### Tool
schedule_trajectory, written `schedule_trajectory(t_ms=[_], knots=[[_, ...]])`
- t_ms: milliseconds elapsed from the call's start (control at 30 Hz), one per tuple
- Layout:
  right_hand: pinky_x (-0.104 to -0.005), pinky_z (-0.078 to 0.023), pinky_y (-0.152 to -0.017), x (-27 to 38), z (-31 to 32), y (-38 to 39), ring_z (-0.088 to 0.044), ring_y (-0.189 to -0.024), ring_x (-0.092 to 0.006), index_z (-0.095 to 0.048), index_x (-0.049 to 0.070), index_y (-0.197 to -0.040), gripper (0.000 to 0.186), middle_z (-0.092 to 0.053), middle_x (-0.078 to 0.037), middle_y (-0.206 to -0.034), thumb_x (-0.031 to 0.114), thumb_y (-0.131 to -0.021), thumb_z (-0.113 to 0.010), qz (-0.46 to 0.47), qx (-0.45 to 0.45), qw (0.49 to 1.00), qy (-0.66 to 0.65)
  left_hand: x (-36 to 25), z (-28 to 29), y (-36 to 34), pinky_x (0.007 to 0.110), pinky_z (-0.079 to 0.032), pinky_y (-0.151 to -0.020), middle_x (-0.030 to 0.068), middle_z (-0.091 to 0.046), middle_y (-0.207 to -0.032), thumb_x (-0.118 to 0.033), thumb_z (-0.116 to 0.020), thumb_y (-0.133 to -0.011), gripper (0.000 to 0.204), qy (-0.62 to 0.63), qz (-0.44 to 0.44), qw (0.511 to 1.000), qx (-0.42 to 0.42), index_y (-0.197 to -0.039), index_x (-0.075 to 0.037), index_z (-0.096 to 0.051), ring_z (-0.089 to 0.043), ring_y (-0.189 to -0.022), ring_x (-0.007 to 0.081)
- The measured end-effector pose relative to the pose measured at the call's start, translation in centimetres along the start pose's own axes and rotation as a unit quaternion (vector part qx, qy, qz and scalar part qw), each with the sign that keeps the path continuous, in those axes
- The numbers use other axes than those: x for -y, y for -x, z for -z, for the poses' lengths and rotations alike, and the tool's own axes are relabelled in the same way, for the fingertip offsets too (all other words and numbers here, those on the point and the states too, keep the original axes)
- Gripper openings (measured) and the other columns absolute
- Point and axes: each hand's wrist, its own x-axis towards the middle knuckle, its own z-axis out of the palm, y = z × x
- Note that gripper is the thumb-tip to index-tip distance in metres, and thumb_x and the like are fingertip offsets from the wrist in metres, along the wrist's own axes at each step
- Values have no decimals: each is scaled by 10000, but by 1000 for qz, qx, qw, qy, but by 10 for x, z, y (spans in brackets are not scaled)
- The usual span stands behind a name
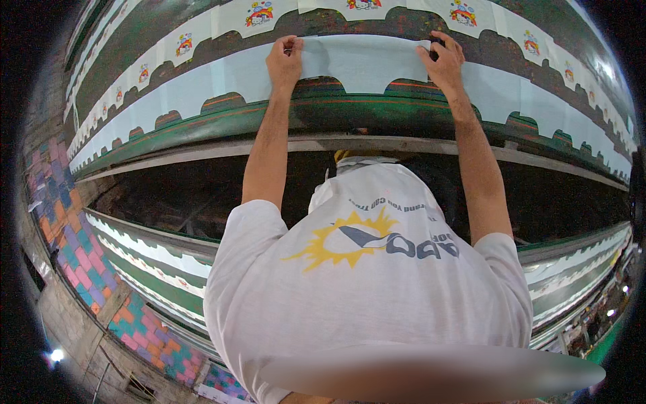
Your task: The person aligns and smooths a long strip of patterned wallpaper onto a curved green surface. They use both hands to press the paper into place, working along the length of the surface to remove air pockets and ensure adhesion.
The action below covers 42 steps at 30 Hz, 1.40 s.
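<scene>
A pale blue cut cloth piece [363, 64] with notched lower corners lies across the near side of a long green table [323, 118]. At its upper left corner my left hand [284, 65] is closed, fingers curled on the cloth edge. My right hand [445, 65] bends round the upper right corner, its thumb against the edge; the fingertips are partly hidden. Both arms reach forward, elbows apart. Similar plain pieces continue in a row to the left and right, edges close together.
Beyond lies a row of white cloth pieces [259, 15] with colourful cartoon prints. A pale rail [202, 153] runs along the table's near edge. Behind me is another long table [158, 262] with cloth rows. Multicoloured stacked bundles [81, 252] lie on the left.
</scene>
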Motion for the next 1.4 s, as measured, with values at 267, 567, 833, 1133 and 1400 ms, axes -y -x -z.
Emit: schedule_trajectory(t_ms=[267, 567, 833, 1133, 1400], knots=[[-528, -343, -1096, 4, -5, -7, -505, -1293, -333, -711, 87, -816, 319, -618, -26, -1371, 398, -859, -769, 17, -37, 999, 23, 2, -3, -9, 341, -569, -750, 123, -753, -932, -282, -766, -928, 318, 4, 7, 1000, -2, -1108, -27, -702, -722, -812, 211], [-523, -340, -1103, 3, -5, -6, -531, -1274, -335, -724, 82, -847, 367, -634, -50, -1349, 446, -889, -741, 18, -36, 999, 15, -9, -7, -3, 414, -529, -922, 154, -692, -1221, -251, -730, -949, 304, -153, -91, 984, -25, -1133, -14, -689, -658, -1117, 292], [-513, -364, -1106, -31, 24, -3, -448, -1363, -334, -726, 99, -1027, 318, -568, -81, -1454, 411, -986, -677, 6, 43, 983, -176, -14, -51, 23, 713, -139, -1174, 229, -220, -1668, -611, -409, -1031, 777, -392, -205, 896, 38, -1551, -35, -395, -162, -1539, 458], [-518, -299, -1153, -164, 113, 22, -438, -1387, -313, -724, 169, -1158, 272, -552, -75, -1443, 371, -984, -668, 21, 76, 996, -37, -108, -171, 90, 740, -157, -1160, 230, -218, -1673, -617, -430, -1022, 805, -326, -181, 926, 61, -1586, -51, -332, -161, -1535, 498], [-558, -281, -1167, -250, 159, 44, -389, -1426, -315, -606, 251, -1382, 390, -486, -22, -1510, 315, -1001, -654, 69, 105, 991, 42, -209, -263, 150, 658, -281, -1155, 177, -459, -1554, -425, -609, -983, 579, -330, -257, 905, 74, -1434, -65, -561, -366, -1454, 437]])
